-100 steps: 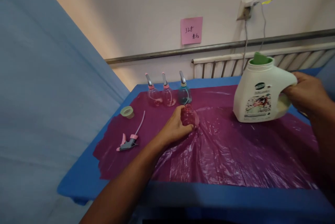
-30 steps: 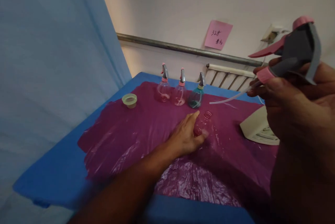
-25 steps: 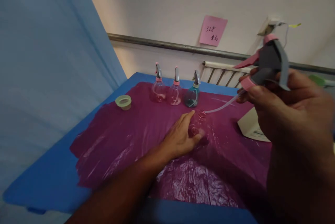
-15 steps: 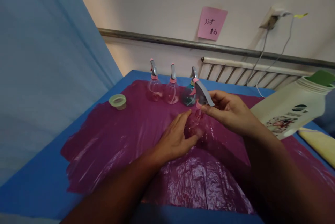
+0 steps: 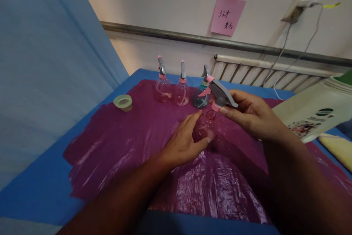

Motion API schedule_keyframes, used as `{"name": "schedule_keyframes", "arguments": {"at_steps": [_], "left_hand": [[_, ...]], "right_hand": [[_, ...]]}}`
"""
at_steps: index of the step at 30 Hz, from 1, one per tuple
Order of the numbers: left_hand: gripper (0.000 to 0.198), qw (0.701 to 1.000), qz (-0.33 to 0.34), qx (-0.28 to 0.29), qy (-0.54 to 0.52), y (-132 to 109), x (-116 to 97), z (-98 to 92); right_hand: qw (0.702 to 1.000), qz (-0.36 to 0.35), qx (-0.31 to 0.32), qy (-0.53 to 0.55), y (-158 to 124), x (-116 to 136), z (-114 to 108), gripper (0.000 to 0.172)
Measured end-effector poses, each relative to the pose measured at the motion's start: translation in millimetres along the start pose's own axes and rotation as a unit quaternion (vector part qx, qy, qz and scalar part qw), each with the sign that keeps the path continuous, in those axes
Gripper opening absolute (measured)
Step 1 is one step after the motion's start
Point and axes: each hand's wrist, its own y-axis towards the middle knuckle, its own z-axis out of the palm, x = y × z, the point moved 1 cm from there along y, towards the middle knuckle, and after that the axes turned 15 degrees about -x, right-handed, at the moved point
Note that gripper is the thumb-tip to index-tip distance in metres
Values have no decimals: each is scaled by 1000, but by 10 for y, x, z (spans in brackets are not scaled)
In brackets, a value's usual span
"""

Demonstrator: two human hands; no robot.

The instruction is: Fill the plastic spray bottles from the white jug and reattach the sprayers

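Observation:
A clear round spray bottle [image 5: 205, 128] stands upright on purple plastic sheeting [image 5: 143, 136], its open neck showing. My left hand [image 5: 185, 138] is wrapped round its near left side, thumb in front. Just above and right of the neck, my right hand [image 5: 247, 112] pinches a grey spray trigger head [image 5: 222, 94] with a pink collar and pink lever. The head is tilted and apart from the neck. Whether a dip tube hangs from it I cannot make out. Behind stand two clear spray bottles with pink collars [image 5: 164, 90] [image 5: 180, 94] and a teal spray bottle [image 5: 200, 97].
A small pale green tub [image 5: 123, 102] sits at the left. On the right is a large whitish jug [image 5: 316, 112] with a green top, near a yellow cloth [image 5: 337, 149]. A metal rail [image 5: 178, 39] and radiator [image 5: 247, 64] line the wall, with hanging cables [image 5: 286, 59].
My right hand has lifted the spray trigger head off the bottle's neck and moved it slightly right. My left hand stays on the bottle. The view has shifted a little.

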Motion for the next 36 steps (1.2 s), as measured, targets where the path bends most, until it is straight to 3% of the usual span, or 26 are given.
{"name": "schedule_keyframes", "arguments": {"at_steps": [4,8,21,31,36], "left_hand": [[88,1000,-16,12,-5,-4,32,15],[88,999,-22,15,-24,-5,62,36],[88,1000,4,4,-19,10,69,44],[85,1000,4,13,-8,4,52,23],[104,995,99,1,-10,1,80,24]], "right_hand": [[997,-11,72,-21,5,-89,-40,23],[995,-4,97,-27,24,-197,-80,27],[989,-46,108,-93,49,-175,-78,30],[995,-43,46,-73,41,-204,-41,30],[995,-51,33,-85,48,-253,-42,29]]}}
